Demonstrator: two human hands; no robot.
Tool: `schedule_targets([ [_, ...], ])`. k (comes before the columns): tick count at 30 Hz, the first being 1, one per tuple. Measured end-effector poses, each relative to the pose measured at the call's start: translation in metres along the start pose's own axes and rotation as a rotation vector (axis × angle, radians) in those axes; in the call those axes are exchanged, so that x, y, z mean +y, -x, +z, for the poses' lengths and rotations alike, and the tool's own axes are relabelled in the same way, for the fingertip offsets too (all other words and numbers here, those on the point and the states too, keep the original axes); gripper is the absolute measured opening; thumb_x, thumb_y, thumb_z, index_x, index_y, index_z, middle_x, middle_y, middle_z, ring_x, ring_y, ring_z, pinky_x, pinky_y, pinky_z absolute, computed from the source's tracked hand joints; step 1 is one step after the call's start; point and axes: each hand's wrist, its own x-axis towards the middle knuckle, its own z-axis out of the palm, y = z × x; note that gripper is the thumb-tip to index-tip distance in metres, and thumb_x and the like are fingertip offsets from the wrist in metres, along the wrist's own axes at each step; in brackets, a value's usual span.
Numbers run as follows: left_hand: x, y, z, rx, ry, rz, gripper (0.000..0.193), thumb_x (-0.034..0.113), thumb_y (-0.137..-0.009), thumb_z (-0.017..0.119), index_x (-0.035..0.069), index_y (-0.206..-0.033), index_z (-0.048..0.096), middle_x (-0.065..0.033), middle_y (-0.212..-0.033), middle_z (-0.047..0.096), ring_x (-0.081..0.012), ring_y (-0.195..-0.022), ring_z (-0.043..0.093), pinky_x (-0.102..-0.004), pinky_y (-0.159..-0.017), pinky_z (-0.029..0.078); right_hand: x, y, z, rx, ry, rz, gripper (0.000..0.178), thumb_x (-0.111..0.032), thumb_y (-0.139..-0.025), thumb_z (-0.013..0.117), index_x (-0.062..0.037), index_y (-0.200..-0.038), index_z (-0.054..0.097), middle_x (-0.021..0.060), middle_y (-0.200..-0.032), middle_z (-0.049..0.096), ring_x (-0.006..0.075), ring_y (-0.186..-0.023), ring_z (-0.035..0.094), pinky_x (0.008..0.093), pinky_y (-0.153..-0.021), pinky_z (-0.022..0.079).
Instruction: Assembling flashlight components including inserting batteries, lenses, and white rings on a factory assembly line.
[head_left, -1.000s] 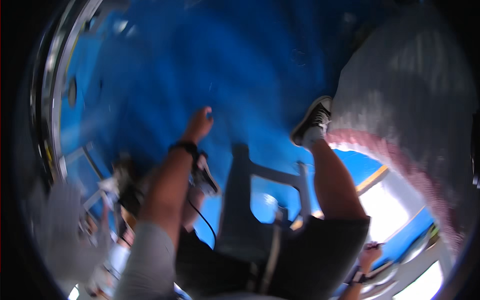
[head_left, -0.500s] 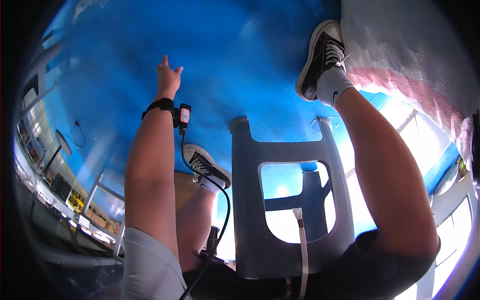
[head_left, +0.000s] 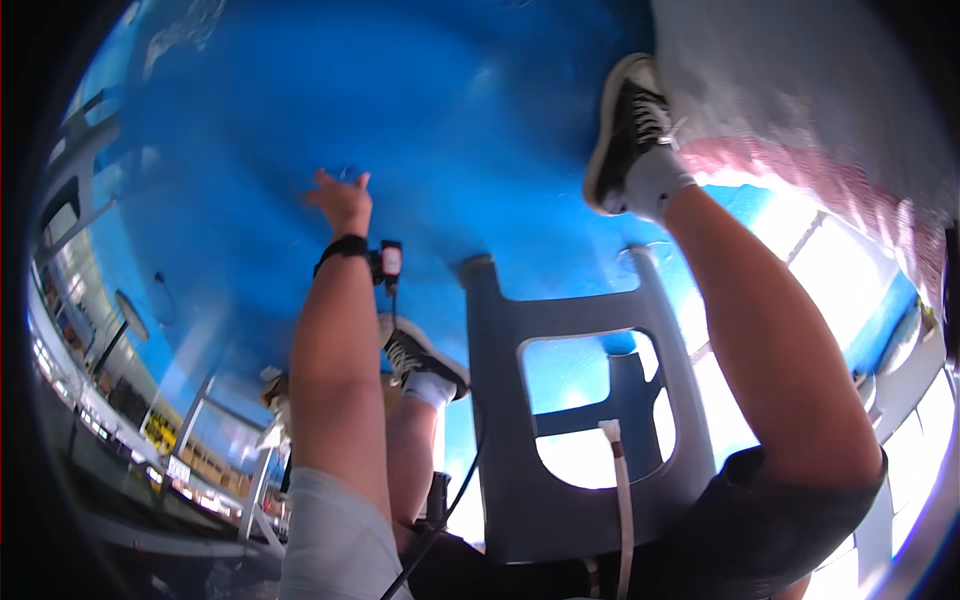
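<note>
My left hand (head_left: 342, 200) stretched w/ fingers spread, empty, on or near blue floor (head_left: 300, 90), likely for balance, left of grey stool (head_left: 560, 420). Right hand not in view.

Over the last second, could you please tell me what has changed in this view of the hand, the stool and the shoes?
The view swung and steadied: the grey plastic stool slid from centre to lower right. The left hand stretched farther out over the blue floor, fingers spread, holding nothing. The right shoe moved up toward the top edge. The black wrist strap stayed on, the left shoe stayed beside the stool, and no right hand appears.
</note>
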Motion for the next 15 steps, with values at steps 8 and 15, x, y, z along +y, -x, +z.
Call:
schedule_targets([
  [8,0.015,0.013,-0.004,-0.104,0.231,-0.087,0.062,0.041,-0.078,0.069,-0.003,-0.119,0.053,-0.0224,-0.112,0.055,-0.0372,-0.106,0.050,-0.0441,-0.089,0.043,0.011,0.012,-0.004,-0.057,-0.133,0.129,0.023,-0.019,-0.081,0.050,-0.0107,-0.083,0.072,0.0075,-0.082,0.069,0.0230,-0.082,0.065,0.0390,-0.075,0.047],
  [15,0.029,0.021,-0.002,0.007,0.319,-0.105,0.043,0.029,-0.076,0.073,-0.002,-0.101,0.058,-0.0201,-0.100,0.060,-0.0357,-0.099,0.055,-0.0426,-0.082,0.046,0.004,0.007,-0.013,-0.152,-0.121,0.111,0.023,-0.019,-0.081,0.050,-0.0109,-0.081,0.072,0.0081,-0.081,0.069,0.0243,-0.078,0.066,0.0399,-0.073,0.048],
])
